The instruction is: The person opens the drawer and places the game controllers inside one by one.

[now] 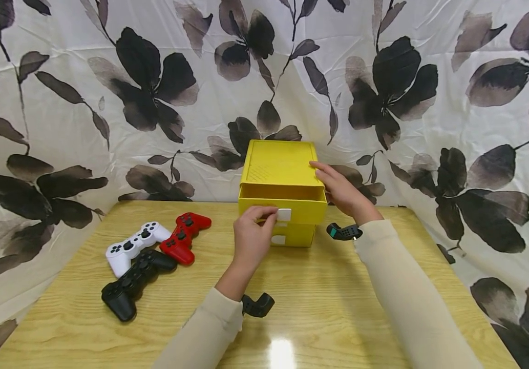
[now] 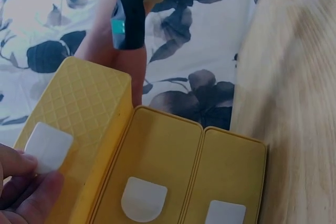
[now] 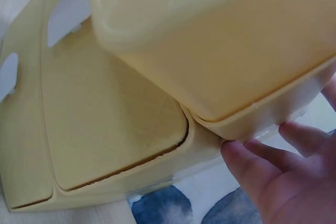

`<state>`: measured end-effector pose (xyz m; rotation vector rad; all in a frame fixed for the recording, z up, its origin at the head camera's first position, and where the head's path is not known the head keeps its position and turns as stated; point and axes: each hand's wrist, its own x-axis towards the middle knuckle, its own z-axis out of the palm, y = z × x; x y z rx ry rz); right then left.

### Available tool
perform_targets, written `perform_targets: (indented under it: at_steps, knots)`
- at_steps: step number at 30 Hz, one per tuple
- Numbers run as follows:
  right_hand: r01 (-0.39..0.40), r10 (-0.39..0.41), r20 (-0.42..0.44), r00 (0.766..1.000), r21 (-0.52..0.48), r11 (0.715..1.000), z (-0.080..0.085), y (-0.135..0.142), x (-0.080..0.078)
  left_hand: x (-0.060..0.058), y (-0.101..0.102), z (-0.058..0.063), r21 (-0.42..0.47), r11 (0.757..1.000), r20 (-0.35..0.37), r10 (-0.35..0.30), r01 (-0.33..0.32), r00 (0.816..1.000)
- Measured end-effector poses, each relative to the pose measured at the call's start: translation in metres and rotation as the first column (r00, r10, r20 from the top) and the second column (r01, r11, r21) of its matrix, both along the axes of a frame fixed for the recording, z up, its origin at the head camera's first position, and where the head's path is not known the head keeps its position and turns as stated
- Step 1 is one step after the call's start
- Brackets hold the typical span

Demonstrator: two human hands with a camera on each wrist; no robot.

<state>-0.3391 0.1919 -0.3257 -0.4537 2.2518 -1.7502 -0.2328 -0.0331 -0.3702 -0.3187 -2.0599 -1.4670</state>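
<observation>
A small yellow drawer cabinet [image 1: 278,161] stands against the cloth backdrop. Its top drawer [image 1: 309,211] is pulled partly out, and the inside shows over its front wall. My left hand [image 1: 251,241] pinches the white tab handle [image 2: 48,148] of this drawer between thumb and fingers. Against the cabinet's right side lies my right hand [image 1: 343,193], one finger reaching the top edge. The right wrist view shows those fingertips [image 3: 236,153] touching the side wall beside the drawer. Two lower drawers with white handles, the middle one [image 2: 168,156] among them, are closed.
Left on the wooden table [image 1: 338,318] lie three game controllers: a white one [image 1: 128,245], a red one [image 1: 182,243] and a black one [image 1: 130,284], close together. Floral cloth [image 1: 292,92] hangs behind the table and along its sides.
</observation>
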Motion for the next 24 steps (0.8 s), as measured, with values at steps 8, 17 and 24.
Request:
perform_targets:
  at_steps: [8,17,24]
  knots:
    - [0.016,-0.016,-0.007,1.000,0.027,1.000,-0.002,0.000,-0.004,0.011,0.000,-0.001,0.001,1.000,0.006,-0.016,0.016,1.000]
    - [-0.028,0.029,-0.024,0.999,0.026,0.999,-0.002,0.001,-0.007,0.019,0.000,-0.003,-0.007,1.000,-0.007,-0.025,0.025,1.000]
    - [-0.133,0.134,-0.022,0.991,0.035,0.991,0.002,0.008,-0.009,0.025,-0.003,-0.004,-0.015,1.000,-0.038,-0.027,0.026,0.999]
